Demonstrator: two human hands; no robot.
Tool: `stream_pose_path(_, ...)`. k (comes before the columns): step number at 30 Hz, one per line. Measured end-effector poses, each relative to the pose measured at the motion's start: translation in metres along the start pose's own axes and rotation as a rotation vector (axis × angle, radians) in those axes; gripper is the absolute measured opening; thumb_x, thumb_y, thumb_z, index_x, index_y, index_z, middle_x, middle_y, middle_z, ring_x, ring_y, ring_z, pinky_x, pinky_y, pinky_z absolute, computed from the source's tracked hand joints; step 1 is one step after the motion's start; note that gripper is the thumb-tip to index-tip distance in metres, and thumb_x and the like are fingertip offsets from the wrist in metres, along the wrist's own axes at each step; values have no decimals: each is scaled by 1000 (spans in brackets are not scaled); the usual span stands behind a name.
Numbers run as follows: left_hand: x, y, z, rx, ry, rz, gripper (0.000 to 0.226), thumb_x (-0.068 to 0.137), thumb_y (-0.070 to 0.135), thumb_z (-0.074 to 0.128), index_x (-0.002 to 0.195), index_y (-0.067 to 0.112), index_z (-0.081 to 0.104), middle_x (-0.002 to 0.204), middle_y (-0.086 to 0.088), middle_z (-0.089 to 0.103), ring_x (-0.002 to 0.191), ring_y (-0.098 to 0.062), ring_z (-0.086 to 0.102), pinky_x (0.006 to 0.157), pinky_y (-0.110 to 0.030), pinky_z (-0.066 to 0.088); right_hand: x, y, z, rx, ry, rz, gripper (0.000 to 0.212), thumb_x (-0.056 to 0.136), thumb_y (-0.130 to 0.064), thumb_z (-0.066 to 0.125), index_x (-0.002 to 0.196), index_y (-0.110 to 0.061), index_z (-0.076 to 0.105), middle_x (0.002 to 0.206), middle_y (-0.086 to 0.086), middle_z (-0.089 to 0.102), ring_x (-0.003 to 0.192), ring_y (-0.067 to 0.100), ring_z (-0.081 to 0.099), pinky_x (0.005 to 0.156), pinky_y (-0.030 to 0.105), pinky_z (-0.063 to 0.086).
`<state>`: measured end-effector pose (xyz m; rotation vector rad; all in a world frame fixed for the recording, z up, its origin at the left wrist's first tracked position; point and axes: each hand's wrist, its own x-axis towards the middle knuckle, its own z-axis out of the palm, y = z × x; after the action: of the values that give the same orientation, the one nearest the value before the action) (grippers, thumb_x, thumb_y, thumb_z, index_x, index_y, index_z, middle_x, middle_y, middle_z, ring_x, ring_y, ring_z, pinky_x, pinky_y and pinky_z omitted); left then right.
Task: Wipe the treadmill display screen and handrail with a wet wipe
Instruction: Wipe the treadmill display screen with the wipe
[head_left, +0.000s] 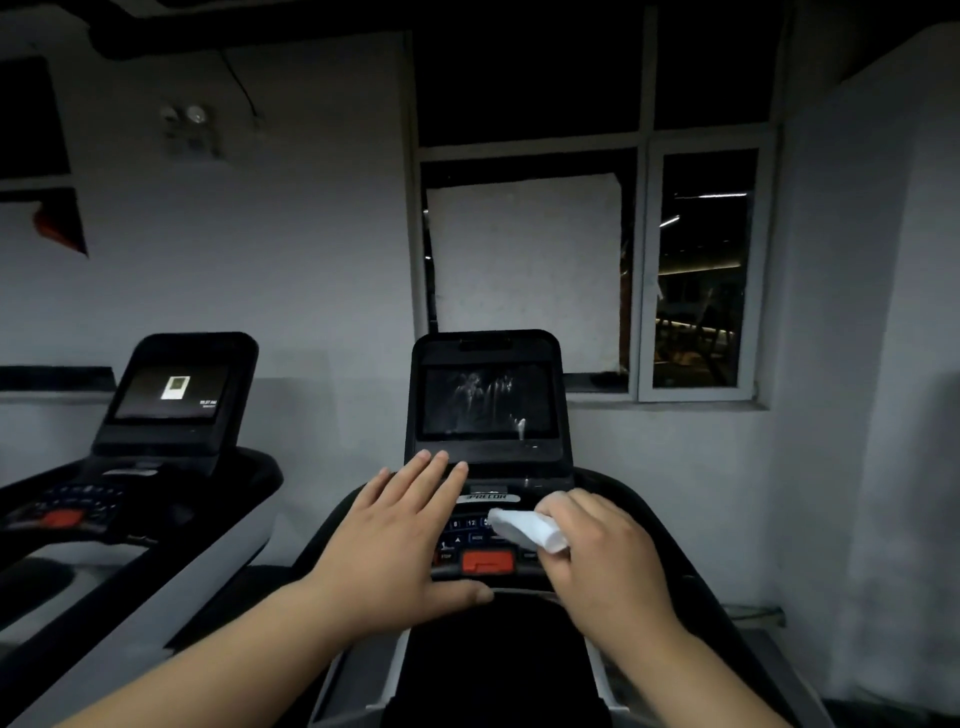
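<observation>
The treadmill straight ahead has a dark display screen (487, 400) streaked with pale wet smears. Below it lies the button console with a red stop button (487, 562). My right hand (602, 551) hovers over the console's right side, shut on a folded white wet wipe (527, 530) that sticks out to the left. My left hand (389, 540) is spread flat with fingers apart over the console's left side, fingertips just under the screen's frame and thumb near the front handrail (524, 590). The black right side handrail (670, 540) curves down beside my right wrist.
A second treadmill (171, 405) with a lit screen stands to the left, separated by a narrow gap. A white wall and a window (696, 270) with a white board in it are behind the screen. A white pillar stands at the right.
</observation>
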<state>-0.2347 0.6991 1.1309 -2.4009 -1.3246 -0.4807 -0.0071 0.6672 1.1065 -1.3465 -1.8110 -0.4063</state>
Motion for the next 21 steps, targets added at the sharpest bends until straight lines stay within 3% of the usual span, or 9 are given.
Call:
stream_pose_path(11, 50, -126, 63, -78, -74, 16, 126, 69, 101, 29, 161, 28, -14, 171, 2, -15, 155, -14, -20, 128, -45, -2, 85, -34, 116, -63, -35, 49, 21, 73, -10, 73, 82, -23, 59, 76, -9, 59, 70, 17, 56, 62, 26, 31)
stream_pose_path(21, 130, -179, 116, -99, -70, 6, 126, 71, 98, 37, 161, 28, -17, 170, 2, -18, 155, -14, -22, 127, -43, -4, 147, 15, 179, -98, -81, 69, 15, 79, -10, 68, 82, -22, 60, 74, -8, 58, 66, 15, 51, 56, 28, 34)
